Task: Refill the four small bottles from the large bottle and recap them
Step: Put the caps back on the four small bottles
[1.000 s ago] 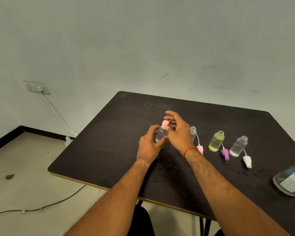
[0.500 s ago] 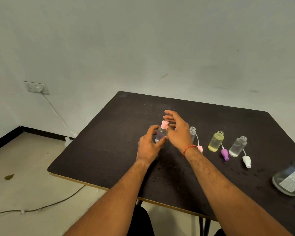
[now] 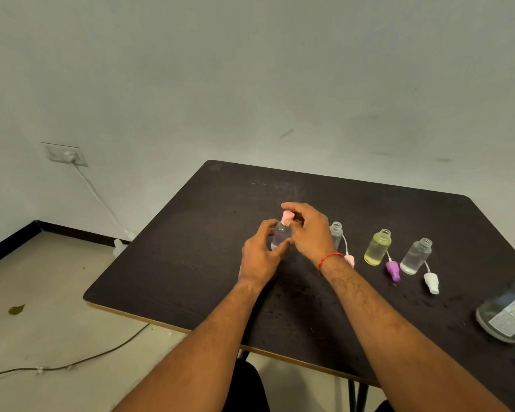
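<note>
A clear cylindrical small bottle (image 3: 280, 237) is gripped by the left hand (image 3: 259, 260); its pink cap (image 3: 287, 217) is pinched by the right hand (image 3: 308, 231), well inside the table (image 3: 191, 248) edge.

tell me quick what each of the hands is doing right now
Left hand: holding the small bottle.
Right hand: pinching its pink cap.

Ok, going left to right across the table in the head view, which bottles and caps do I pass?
Pink-capped bottle → open clear bottle → loose pink cap → yellow bottle → purple cap → second open clear bottle → white cap → large bottle at the right edge.
</note>
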The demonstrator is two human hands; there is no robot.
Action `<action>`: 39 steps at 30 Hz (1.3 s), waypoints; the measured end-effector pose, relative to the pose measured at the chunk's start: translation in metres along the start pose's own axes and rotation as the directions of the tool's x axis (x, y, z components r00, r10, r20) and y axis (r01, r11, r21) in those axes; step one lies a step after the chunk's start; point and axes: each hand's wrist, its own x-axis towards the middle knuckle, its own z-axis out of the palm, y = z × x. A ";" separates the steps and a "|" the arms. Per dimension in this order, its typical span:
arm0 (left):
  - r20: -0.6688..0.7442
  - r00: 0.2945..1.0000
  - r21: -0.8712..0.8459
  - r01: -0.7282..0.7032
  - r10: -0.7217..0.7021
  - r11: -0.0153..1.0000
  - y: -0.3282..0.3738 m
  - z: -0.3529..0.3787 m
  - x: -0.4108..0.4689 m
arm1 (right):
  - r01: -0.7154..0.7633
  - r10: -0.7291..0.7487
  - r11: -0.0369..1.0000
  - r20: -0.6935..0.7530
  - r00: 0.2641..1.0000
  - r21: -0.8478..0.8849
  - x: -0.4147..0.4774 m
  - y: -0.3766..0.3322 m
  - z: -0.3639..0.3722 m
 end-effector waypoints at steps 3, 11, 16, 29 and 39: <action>0.006 1.000 0.005 0.007 -0.007 1.000 0.000 0.000 0.000 | 0.022 -0.021 0.999 0.036 0.999 -0.035 0.002 0.000 -0.001; 0.008 1.000 -0.004 -0.014 0.014 1.000 0.002 -0.001 -0.002 | 0.112 -0.119 0.977 -0.030 0.992 -0.182 -0.002 0.000 0.010; -0.016 1.000 -0.065 0.012 -0.013 0.998 0.004 -0.002 -0.005 | 0.110 -0.133 0.968 -0.088 0.987 -0.226 -0.006 -0.010 0.020; 0.035 0.983 -0.135 0.185 -0.182 0.973 0.015 -0.005 -0.008 | 0.027 -0.074 0.955 -0.150 0.986 -0.297 -0.009 -0.016 0.038; 0.037 0.996 0.090 0.073 -0.076 0.993 0.005 0.000 -0.001 | 0.030 -0.083 0.944 -0.147 0.986 -0.328 0.004 -0.001 0.026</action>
